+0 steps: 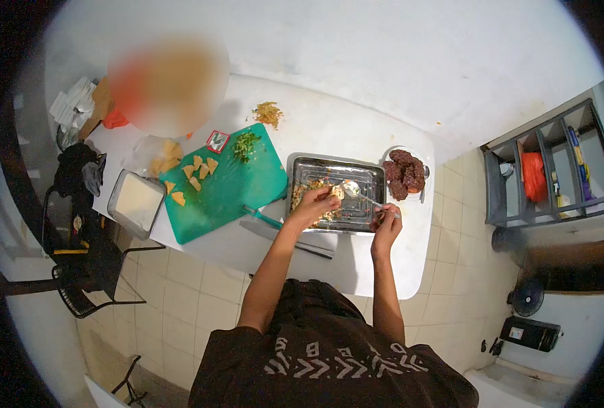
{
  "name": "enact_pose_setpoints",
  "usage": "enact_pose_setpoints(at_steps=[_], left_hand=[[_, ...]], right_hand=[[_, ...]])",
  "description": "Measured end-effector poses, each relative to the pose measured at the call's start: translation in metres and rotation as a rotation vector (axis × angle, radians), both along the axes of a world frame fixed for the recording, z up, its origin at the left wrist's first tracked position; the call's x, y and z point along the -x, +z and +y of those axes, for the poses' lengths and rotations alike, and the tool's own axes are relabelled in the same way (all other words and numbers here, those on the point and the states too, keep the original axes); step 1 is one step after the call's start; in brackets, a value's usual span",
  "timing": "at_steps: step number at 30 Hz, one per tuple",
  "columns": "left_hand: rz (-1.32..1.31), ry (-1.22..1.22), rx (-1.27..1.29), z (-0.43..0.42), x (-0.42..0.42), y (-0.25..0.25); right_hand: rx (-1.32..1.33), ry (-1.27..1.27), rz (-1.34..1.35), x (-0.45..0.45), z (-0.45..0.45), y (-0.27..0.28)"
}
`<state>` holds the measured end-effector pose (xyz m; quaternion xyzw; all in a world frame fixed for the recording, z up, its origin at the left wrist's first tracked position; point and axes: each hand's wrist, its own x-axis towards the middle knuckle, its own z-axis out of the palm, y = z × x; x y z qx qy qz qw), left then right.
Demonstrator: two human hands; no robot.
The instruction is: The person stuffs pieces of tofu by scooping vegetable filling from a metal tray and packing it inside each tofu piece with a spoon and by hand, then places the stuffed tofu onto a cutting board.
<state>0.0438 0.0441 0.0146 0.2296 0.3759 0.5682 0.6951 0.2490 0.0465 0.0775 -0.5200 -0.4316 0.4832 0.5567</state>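
Note:
My left hand [313, 206] pinches a small pale yellow piece of food [338, 193], which looks like a tofu wedge, over a metal tray [373, 178]. In my right hand [387, 224] is a metal spoon [351, 189], its bowl touching or very near the piece. Chopped mixed filling [307, 191] lies in the left part of the tray, partly hidden by my left hand. Left of the tray, similar yellow wedges [195, 173] sit on a green cutting board [213, 207] beside chopped greens [245, 147]. A green-handled knife [264, 217] lies near the board's right edge.
A plate of dark brown lumps [404, 173] stands right of the tray. Shredded yellowish scraps [268, 114] lie at the back. Farther left are a plastic bag of yellow pieces [162, 158] and a container with white contents [137, 204]. A black chair [98, 272] stands left.

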Motion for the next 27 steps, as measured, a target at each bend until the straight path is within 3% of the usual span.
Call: enact_pose_setpoints(at_steps=[5, 12, 15, 17, 21, 24, 27], left_hand=[[0.223, -0.066, -0.164, 0.003, 0.007, -0.018], [0.248, -0.022, -0.131, 0.006, 0.011, -0.020], [0.470, -0.097, -0.210, 0.008, 0.013, -0.025], [0.795, 0.038, -0.445, 0.009, 0.012, -0.030], [0.753, 0.046, -0.417, 0.006, 0.010, -0.021], [0.727, -0.079, -0.280, 0.005, 0.012, -0.005], [0.513, -0.132, -0.292, 0.005, 0.012, -0.003]], right_hand=[[0.076, -0.077, 0.103, -0.012, 0.003, -0.022], [0.148, -0.118, 0.164, -0.016, -0.005, -0.032], [0.135, -0.115, 0.160, -0.018, -0.005, -0.034], [0.105, -0.103, 0.162, -0.019, -0.005, -0.033], [0.049, -0.066, 0.135, -0.018, -0.004, -0.017], [-0.014, 0.068, 0.025, -0.021, -0.002, -0.008], [-0.054, 0.200, -0.087, -0.022, -0.003, 0.008]])
